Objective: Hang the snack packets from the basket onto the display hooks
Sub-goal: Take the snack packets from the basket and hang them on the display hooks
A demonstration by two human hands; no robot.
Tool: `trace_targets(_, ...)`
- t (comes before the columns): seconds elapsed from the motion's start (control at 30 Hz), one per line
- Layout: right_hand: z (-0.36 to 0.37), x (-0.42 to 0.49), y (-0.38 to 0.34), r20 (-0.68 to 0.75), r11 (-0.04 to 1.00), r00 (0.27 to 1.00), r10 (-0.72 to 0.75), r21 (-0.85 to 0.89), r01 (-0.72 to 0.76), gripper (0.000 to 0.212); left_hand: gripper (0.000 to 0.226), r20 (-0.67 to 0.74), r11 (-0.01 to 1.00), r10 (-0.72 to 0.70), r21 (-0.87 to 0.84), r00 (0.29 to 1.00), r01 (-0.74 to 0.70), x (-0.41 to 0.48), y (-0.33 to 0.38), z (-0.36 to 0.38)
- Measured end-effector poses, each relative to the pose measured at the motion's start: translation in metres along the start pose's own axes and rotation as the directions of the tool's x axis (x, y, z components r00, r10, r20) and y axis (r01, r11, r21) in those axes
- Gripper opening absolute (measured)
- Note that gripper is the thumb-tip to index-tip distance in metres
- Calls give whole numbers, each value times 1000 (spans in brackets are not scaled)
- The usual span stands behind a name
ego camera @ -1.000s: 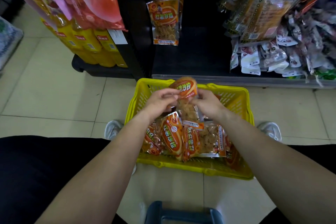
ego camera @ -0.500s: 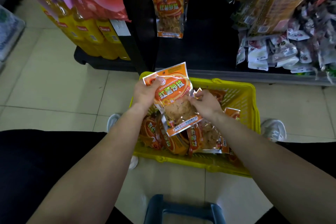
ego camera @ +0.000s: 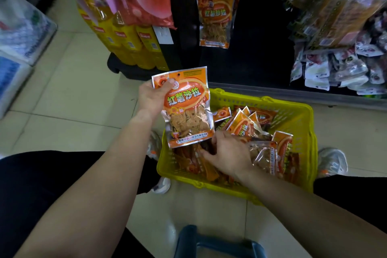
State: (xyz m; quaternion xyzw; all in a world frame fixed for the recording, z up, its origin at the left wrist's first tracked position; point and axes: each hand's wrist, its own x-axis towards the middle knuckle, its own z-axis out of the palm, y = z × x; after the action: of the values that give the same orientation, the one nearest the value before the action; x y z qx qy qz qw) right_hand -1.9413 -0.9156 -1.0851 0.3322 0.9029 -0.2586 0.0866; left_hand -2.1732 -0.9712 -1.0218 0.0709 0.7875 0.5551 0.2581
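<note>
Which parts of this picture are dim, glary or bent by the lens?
Head view: the black display panel is lost in shadow; the orange foil snack packet in the left hand shows glare on its clear window; the wide lens bows the rim of the yellow plastic basket.

Head camera looks steeply down, close over basket [ego camera: 301, 123].

The fingertips of the right hand [ego camera: 228, 157] are buried among the packets in the basket [ego camera: 301, 123], so a grip cannot be judged. The basket's far-left corner is covered by the held packet [ego camera: 186, 107]. The hook of the hanging packets [ego camera: 215, 16] is lost against the dark panel, and the blue object [ego camera: 217, 243] is cut off by the lower edge.
</note>
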Motion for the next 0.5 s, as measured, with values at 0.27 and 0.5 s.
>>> trace_targets(0.27,4,-13,-6,153,999,988,-33,44,26,19,14,94,997,42,64,995,-48,-21,31,-32)
trace_targets(0.5,-103,-6,16,326,980,928,-180,-20,197,17,10,108,996,71,46,992,-77,-29,31,-41)
